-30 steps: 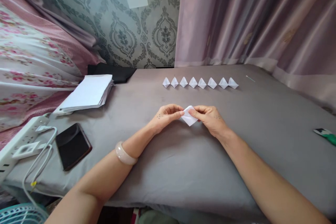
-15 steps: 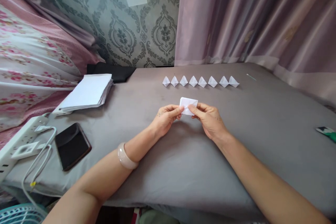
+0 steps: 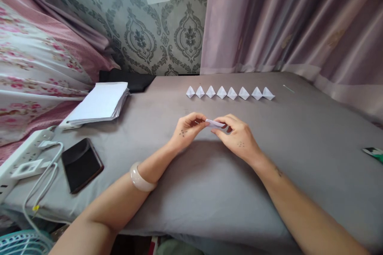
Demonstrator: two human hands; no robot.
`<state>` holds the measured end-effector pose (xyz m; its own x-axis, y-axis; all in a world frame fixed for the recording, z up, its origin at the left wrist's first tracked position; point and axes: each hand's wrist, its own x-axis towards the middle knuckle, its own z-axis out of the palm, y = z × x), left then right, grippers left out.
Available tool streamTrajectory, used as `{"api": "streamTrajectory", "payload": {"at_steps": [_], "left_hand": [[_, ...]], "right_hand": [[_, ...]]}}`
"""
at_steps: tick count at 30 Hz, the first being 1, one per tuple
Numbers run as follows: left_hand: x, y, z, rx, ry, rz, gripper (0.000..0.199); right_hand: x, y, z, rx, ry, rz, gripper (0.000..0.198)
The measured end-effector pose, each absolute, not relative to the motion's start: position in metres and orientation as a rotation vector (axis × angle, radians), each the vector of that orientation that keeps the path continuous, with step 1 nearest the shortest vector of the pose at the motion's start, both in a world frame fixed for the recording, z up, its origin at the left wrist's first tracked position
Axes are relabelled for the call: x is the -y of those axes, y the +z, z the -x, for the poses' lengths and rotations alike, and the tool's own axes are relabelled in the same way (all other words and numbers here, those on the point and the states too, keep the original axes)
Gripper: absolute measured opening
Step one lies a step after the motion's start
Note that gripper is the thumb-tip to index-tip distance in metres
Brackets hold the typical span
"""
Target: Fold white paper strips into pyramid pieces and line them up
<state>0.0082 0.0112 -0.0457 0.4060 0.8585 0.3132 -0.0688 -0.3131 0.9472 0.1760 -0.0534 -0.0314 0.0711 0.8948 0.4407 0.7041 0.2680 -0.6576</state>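
Observation:
A small folded piece of white paper (image 3: 214, 124) is held just above the grey-covered table (image 3: 191, 191), tipped so that mostly its narrow side shows. My left hand (image 3: 189, 129) pinches its left end between thumb and fingers. My right hand (image 3: 235, 131) grips the other end, index finger along the top and thumb underneath. Beyond my hands stands a row of several folded white paper shapes (image 3: 221, 92), pointed at the top.
At the left lie a stack of white paper (image 3: 100, 101), a black phone (image 3: 82, 165) and a white power strip (image 3: 28, 153) with cables. A thin white stick (image 3: 288, 88) lies at the back right, a green packet (image 3: 374, 152) at the right edge.
The folded paper has tilted from showing its broad face to nearly edge-on. Both hands have rolled with it, and the right thumb has moved down to its lower edge.

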Motion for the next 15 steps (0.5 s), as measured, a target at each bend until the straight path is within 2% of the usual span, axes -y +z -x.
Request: {"api": "streamTrajectory", "payload": {"at_steps": [3,6,11,15], "left_hand": [[-0.013,-0.053,-0.009,-0.658,1.061,-1.518,0.016],[-0.016,-0.062,-0.01,-0.603,1.061,-1.616,0.015],[-0.019,-0.066,-0.007,-0.673,1.044,-2.066,0.011],[-0.022,-0.061,-0.002,-0.857,0.885,-2.474,0.023]], "right_hand": [[0.049,-0.039,-0.181,1.638,0.256,1.438,0.012],[0.048,-0.045,-0.183,1.731,0.057,1.466,0.012],[0.049,-0.045,-0.18,2.119,-0.378,1.536,0.029],[0.046,-0.048,-0.174,2.274,-0.394,1.601,0.032]]}}
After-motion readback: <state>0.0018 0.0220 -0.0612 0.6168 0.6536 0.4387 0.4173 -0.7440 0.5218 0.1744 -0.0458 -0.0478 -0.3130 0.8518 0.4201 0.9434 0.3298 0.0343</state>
